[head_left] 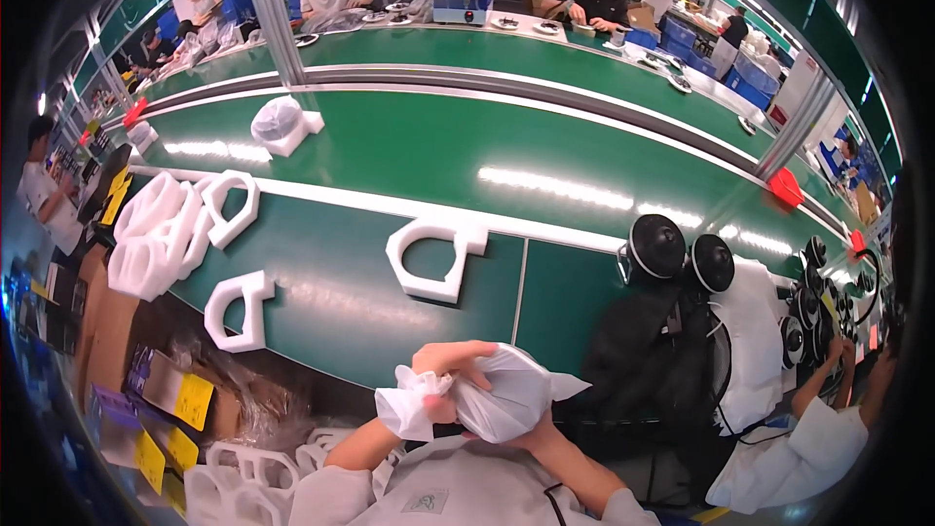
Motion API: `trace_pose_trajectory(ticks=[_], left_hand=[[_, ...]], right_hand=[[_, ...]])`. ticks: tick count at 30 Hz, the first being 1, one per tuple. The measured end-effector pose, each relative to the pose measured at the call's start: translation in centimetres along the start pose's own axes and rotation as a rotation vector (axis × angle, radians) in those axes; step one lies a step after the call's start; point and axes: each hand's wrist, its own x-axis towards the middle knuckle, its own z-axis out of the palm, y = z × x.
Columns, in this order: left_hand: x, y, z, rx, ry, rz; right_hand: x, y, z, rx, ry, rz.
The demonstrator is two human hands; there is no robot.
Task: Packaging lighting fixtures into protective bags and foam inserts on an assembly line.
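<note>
In front of my chest I hold a round item wrapped in a thin white bag. My left hand is closed around the bag's twisted neck, and a loose tuft of it sticks out past the wrist. From below and the right, my right hand grips the bundle; most of its fingers are hidden behind it. One pointed corner of the bag juts out to the right. Beyond the bundle, a white foam holder with a large round opening lies on the green bench. A second foam holder rests near the bench's left edge.
More white foam holders are piled at the left. A wrapped item in foam sits on the green conveyor. Black round devices stand at the right beside black cloth. A co-worker's arm is at far right.
</note>
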Motion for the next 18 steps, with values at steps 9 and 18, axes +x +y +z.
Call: trace_pose_trajectory(ticks=[9, 18], left_hand=[[1.9, -4.9, -4.3, 0.159, 0.632, 0.071], [6.6, -10.8, -9.7, -1.28, 0.371, -0.121]], right_hand=[[9.2, -10.2, -5.4, 0.768, 0.314, -0.15], [22.5, -16.7, -10.6, -0.379, 0.255, -0.51]])
